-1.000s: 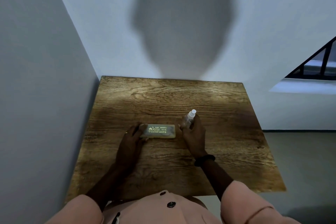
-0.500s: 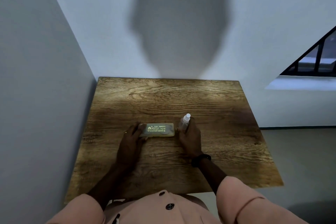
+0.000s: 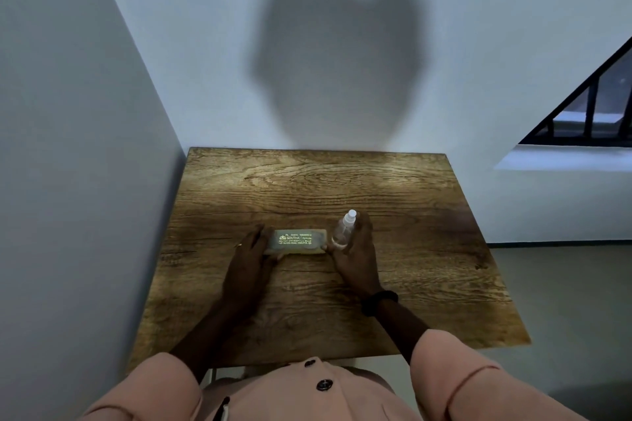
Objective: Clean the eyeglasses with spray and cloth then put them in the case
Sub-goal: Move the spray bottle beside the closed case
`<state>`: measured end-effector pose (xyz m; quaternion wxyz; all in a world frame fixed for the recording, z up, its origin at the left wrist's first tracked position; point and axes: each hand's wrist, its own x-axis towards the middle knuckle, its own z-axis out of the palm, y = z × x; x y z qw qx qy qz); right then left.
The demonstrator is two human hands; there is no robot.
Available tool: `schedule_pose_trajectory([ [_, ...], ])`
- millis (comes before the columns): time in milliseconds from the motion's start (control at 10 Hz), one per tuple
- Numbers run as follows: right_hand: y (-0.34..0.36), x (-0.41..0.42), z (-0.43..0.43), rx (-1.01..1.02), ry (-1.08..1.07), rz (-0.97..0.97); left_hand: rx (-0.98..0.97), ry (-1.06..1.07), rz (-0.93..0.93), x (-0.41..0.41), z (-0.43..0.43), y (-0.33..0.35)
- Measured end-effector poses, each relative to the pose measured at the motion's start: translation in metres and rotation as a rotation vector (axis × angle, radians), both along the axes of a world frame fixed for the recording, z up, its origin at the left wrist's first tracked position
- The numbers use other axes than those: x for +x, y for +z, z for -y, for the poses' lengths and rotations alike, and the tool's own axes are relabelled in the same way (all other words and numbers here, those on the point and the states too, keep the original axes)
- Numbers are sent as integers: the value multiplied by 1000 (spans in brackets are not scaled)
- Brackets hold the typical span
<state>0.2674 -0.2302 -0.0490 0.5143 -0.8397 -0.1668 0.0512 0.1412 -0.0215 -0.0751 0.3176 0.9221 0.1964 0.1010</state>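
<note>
A closed eyeglass case (image 3: 297, 242), pale green with printed lettering on its lid, lies flat in the middle of the wooden table (image 3: 427, 249). My left hand (image 3: 251, 256) grips the case's left end. A small clear spray bottle (image 3: 344, 229) with a white nozzle leans against the case's right end, held in my right hand (image 3: 357, 253), whose thumb touches the case's right edge. No eyeglasses or cloth are visible; the case hides whatever is inside.
The table stands in a corner, with a wall (image 3: 85, 181) tight along its left side and another behind it. A dark railing (image 3: 588, 113) and a white ledge lie off to the right. Grey floor lies right of the table.
The spray bottle has dropped slightly and moved left, closer to the case's right end. My left hand has stayed on the case. The camera has shifted a little.
</note>
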Motion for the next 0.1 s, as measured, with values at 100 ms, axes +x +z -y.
schedule_pose_trajectory([
  [100,2,-5,6,10,41,128,-2,12,-11,2,2,10],
])
